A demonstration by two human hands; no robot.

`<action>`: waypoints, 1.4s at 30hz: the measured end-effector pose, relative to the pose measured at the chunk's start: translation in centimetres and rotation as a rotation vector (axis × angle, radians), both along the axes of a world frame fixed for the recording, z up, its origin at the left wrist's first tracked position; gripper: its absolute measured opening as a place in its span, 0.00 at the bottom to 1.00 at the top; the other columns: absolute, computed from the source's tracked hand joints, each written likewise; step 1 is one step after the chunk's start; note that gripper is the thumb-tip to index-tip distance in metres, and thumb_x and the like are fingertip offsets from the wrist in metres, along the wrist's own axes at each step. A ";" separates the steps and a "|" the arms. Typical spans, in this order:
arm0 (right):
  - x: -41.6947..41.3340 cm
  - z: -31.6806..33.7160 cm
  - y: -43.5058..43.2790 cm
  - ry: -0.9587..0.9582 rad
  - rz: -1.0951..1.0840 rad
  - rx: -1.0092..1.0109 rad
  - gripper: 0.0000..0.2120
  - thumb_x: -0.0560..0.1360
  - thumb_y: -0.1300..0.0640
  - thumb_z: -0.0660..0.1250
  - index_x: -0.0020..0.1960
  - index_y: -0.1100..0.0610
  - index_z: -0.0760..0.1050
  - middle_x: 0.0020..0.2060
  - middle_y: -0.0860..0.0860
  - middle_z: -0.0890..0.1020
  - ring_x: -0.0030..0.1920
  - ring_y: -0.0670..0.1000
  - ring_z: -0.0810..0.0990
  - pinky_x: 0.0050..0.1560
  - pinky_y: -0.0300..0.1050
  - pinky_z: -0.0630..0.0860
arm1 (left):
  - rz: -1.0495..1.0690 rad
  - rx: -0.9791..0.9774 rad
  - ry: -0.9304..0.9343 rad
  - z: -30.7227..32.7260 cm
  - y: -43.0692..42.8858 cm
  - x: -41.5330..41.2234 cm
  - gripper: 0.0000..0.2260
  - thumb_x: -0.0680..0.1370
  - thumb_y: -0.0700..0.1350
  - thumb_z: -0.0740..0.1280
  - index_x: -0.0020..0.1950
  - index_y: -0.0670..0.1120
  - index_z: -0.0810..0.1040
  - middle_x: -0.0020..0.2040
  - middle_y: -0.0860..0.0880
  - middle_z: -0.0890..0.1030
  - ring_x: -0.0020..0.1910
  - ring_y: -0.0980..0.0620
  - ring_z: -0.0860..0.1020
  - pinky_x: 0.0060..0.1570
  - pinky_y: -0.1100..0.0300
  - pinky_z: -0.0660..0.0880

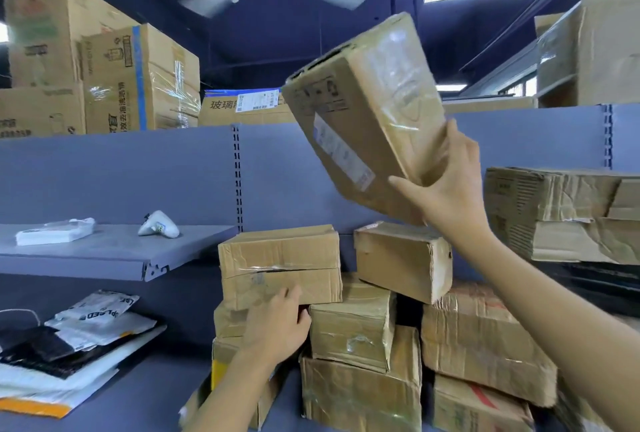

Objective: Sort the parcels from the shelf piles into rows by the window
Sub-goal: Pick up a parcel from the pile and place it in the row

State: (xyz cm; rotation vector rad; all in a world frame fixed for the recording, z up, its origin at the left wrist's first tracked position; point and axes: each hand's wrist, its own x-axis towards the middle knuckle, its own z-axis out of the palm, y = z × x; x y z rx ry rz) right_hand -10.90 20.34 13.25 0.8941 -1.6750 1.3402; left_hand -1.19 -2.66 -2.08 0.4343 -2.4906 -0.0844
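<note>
Low in the frame's centre, the left hand [277, 324] presses open fingers against a stacked parcel [280, 267]. The right hand [450, 185] clamps a tilted box [363, 112] aloft, upper centre.

A pile of parcels [367, 338] sits on the lower shelf [145, 393], with flat mailers [69, 352] to its left, two small packets [55, 231] on the upper shelf [104, 251] above them, and large cartons [104, 78] behind on top.
</note>
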 end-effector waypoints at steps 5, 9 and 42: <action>1.2 -3.8 1.9 -0.313 0.438 -0.280 0.52 0.57 0.39 0.76 0.76 0.46 0.57 0.71 0.42 0.68 0.68 0.44 0.69 0.66 0.48 0.69 | -0.026 0.091 0.078 -1.4 -0.3 0.5 0.10 0.81 0.53 0.55 0.59 0.53 0.69 0.56 0.56 0.76 0.54 0.54 0.76 0.49 0.57 0.72; 1.2 -6.8 2.8 -0.418 0.774 -0.480 0.29 0.62 0.46 0.71 0.62 0.49 0.75 0.52 0.48 0.83 0.50 0.49 0.83 0.47 0.49 0.80 | -0.017 0.329 0.238 -1.6 -0.8 0.9 0.05 0.80 0.53 0.57 0.49 0.58 0.72 0.44 0.57 0.80 0.44 0.57 0.77 0.44 0.57 0.73; 5.1 -17.3 15.4 -0.679 0.533 -0.127 0.43 0.58 0.45 0.78 0.68 0.38 0.63 0.60 0.49 0.80 0.57 0.51 0.82 0.48 0.44 0.81 | -0.992 1.402 0.194 -2.3 9.9 0.3 0.28 0.70 0.52 0.69 0.69 0.45 0.71 0.59 0.47 0.82 0.56 0.51 0.80 0.49 0.58 0.76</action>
